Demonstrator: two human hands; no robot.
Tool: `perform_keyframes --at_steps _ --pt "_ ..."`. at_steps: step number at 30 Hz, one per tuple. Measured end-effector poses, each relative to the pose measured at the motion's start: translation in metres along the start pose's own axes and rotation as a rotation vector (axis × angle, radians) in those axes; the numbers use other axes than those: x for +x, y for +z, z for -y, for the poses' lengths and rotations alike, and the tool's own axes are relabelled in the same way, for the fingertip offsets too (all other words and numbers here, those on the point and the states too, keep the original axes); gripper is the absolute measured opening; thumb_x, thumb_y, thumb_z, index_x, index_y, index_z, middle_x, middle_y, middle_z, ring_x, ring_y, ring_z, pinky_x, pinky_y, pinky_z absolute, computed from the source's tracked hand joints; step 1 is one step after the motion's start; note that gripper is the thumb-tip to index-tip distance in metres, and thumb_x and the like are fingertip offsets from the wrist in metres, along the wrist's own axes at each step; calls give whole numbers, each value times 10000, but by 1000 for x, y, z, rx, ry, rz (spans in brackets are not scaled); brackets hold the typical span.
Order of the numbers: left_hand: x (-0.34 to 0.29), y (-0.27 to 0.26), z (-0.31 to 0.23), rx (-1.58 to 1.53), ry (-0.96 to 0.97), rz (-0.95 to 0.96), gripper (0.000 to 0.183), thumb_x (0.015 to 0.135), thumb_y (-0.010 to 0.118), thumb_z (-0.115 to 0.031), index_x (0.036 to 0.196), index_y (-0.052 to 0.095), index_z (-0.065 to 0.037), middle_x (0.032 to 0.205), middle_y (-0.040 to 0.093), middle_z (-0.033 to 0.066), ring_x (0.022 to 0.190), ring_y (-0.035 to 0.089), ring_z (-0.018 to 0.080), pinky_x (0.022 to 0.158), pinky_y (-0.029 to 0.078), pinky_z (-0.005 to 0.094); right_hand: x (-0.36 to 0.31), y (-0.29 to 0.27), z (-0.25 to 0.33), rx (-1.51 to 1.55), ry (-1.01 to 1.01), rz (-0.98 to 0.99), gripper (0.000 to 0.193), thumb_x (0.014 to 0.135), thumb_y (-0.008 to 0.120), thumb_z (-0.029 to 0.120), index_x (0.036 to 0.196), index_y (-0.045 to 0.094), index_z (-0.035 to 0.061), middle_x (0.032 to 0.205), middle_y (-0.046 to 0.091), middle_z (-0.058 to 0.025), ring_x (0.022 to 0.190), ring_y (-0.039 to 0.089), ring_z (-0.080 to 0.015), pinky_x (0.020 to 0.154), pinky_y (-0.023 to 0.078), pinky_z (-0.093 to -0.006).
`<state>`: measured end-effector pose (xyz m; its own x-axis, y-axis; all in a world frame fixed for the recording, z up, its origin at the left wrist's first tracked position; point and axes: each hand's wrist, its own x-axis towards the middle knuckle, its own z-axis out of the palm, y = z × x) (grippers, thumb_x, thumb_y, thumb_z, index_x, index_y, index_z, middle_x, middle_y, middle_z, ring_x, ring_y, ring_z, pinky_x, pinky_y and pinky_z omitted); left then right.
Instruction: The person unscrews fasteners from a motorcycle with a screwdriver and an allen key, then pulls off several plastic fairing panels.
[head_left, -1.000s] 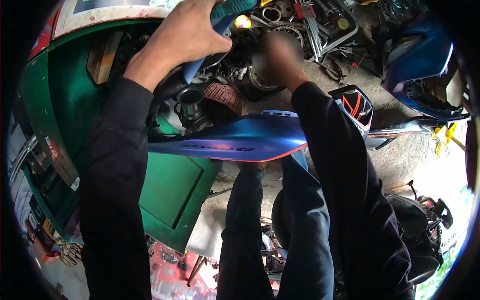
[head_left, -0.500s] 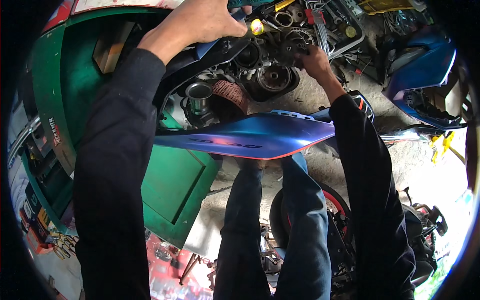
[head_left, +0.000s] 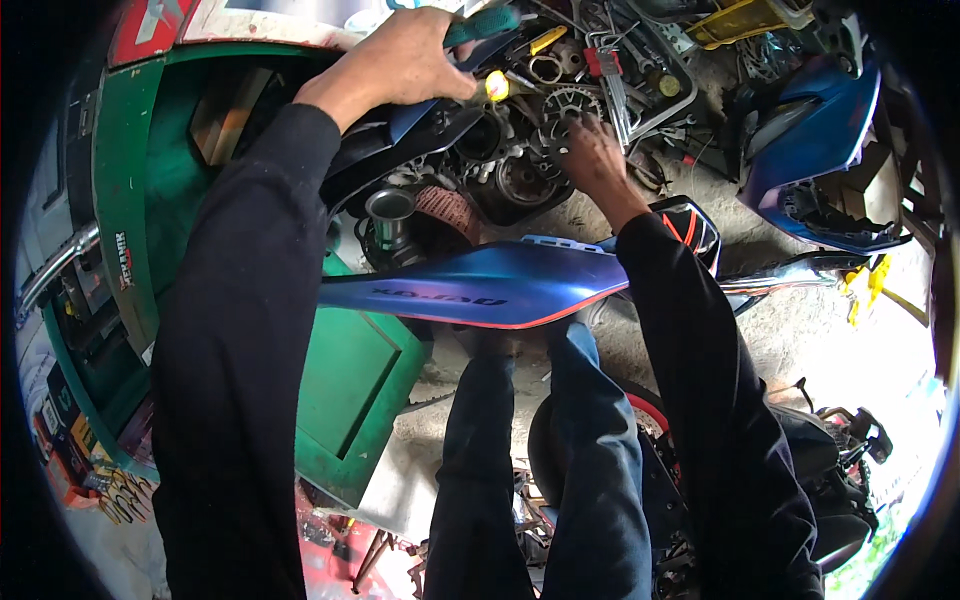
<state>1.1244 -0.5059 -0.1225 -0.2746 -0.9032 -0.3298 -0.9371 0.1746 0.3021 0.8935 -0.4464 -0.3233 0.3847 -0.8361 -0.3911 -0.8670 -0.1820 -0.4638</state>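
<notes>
At the upper left, my left hand [head_left: 415, 62] is closed round a tool with a teal textured handle [head_left: 485, 25]; its working end is not clear. My right hand [head_left: 597, 165] reaches down among greasy engine parts, its back toward me and its fingers partly hidden and smeared. Just beyond the fingers is a toothed metal ring [head_left: 572, 103]. A round metal housing [head_left: 522, 182] lies to the left of this hand. A small yellow-capped item [head_left: 497, 86] sits between the two hands.
A blue-purple fairing panel [head_left: 480, 285] lies across my knees. Hex keys in a red holder [head_left: 608, 75] and a metal cup [head_left: 392, 212] are near the parts. Another blue fairing [head_left: 820, 150] stands at right, a green cabinet [head_left: 125, 200] at left. A motorcycle [head_left: 830, 470] is behind.
My right hand has turned over and moved slightly down and left; the dark part it held is no longer visible in it. My left hand keeps the teal-handled tool. The view has shifted a little.
</notes>
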Motion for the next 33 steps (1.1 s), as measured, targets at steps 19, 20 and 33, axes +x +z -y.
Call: perform_keyframes --at_steps 19,20,33 --pt "22 -9 -5 -73 -37 179 306 589 690 -210 744 519 -9 633 524 140 615 516 285 610 432 376 11 5 -20 115 -134 -28 675 685 748 175 1263 408 94 1200 476 -113 1161 481 -336 903 468 -466" --pt "21 -11 -7 -90 -84 214 304 590 685 -210 746 520 -9 634 528 142 619 524 291 612 434 377 2 9 -16 117 -133 -27 675 685 748 175 1263 408 94 1200 476 -113 1161 481 -336 903 468 -466" --pt "26 -15 -11 -113 -58 276 286 592 698 -227 725 576 -5 694 605 187 676 596 347 668 482 390 15 10 -20 63 -273 -161 329 769 570 60 1077 456 34 1049 552 -141 1057 501 -323 879 447 -424"
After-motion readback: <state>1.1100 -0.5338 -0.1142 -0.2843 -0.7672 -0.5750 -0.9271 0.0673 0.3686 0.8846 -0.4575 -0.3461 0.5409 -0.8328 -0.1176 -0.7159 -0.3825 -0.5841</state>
